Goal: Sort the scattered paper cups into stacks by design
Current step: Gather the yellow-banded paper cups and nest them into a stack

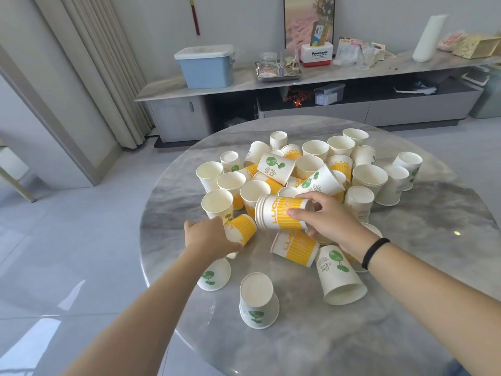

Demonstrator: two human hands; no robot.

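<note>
Many paper cups lie scattered on a round grey marble table [406, 308]. Some have yellow stripes with "LUCKY", others a green tree print. My right hand [322, 215] grips a sideways stack of yellow striped cups [279, 213], held above the pile. My left hand [208, 237] closes on a single yellow striped cup [241, 229] lying on its side just left of that stack. Another yellow cup [295, 248] lies below the stack. Green-tree cups stand upside down near me [259, 302] and on their side [339, 275].
The table's left edge [143, 240] drops to a tiled floor. Behind the table runs a long low cabinet [298, 77] with a blue bin [206, 66], a tray and boxes. A curtain [108, 63] hangs at the left.
</note>
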